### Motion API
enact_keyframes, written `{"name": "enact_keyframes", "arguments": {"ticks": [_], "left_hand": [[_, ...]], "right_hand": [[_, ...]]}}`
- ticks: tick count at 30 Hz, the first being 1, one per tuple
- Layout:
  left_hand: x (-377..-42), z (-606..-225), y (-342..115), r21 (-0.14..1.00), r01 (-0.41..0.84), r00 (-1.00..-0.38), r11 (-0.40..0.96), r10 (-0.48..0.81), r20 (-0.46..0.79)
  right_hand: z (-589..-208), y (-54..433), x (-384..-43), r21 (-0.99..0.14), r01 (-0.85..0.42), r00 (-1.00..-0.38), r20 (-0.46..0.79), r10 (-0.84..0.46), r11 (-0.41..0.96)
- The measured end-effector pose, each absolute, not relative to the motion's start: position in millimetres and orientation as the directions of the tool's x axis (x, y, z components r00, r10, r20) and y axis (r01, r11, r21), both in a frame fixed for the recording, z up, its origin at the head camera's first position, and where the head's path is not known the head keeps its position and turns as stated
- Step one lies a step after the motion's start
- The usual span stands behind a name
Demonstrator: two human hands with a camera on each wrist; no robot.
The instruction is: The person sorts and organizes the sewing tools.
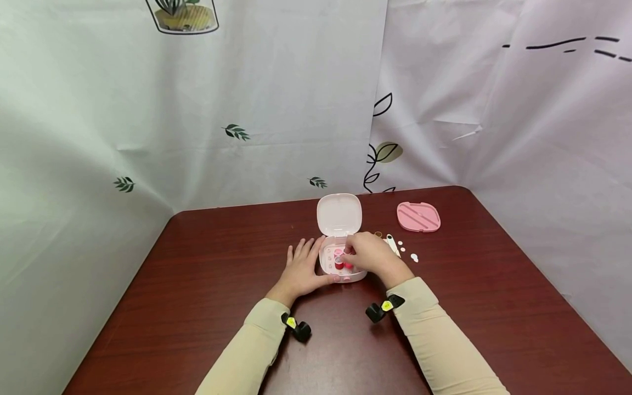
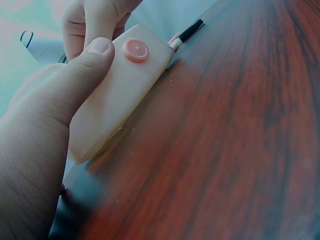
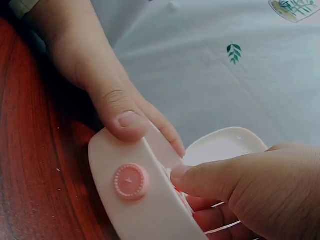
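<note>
A small white sewing box point(image 1: 356, 278) stands on the table with its lid point(image 1: 339, 215) raised at the back. Inside are red and pink thread spools point(image 1: 338, 264). My left hand point(image 1: 301, 272) steadies the box: its thumb presses the front edge by the pink button catch point(image 3: 130, 181), and its fairly straight fingers lie along the left side. My right hand point(image 1: 372, 253) reaches in from the right, its thumb and curled fingers pinching at a red spool. The right fingertips are partly hidden by the box wall in the right wrist view.
A pink slotted tray point(image 1: 418, 217) lies at the back right of the brown table point(image 1: 222, 263). Right of the box are a white-handled tool point(image 1: 393, 244), a small ring point(image 1: 378, 234) and several white buttons point(image 1: 414, 257). A patterned cloth hangs behind.
</note>
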State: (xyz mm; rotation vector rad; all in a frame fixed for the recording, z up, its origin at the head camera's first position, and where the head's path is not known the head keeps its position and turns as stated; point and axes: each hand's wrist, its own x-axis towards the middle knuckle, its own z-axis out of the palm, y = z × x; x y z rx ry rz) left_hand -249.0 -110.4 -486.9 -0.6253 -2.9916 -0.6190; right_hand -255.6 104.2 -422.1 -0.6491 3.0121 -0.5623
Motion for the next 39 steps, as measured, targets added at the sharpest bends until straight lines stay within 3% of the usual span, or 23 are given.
{"name": "enact_keyframes", "arguments": {"ticks": [13,20,25,31,39], "left_hand": [[-249,-487,-110,0.372,0.389,-0.919,0.843,0.381,0.099],[-248,-485,-110,0.377,0.392,-0.918,0.839,0.383,0.102],[-246,-485,-111,0.4,0.389,-0.919,0.83,0.379,0.106],[-245,-487,-111,0.404,0.384,-0.921,0.83,0.373,0.109],[-245,-486,-111,0.408,0.387,-0.92,0.827,0.375,0.114]], "right_hand": [[-423,102,-257,-0.327,-0.378,-0.923,0.068,-0.377,0.866],[-418,120,-261,-0.376,-0.39,-0.921,0.186,-0.344,0.841],[-411,146,-270,-0.45,-0.365,-0.925,0.28,-0.259,0.815],[-411,188,-287,-0.493,-0.268,-0.948,0.287,-0.136,0.828],[-421,239,-310,-0.474,-0.136,-0.954,0.3,0.015,0.87]]}}
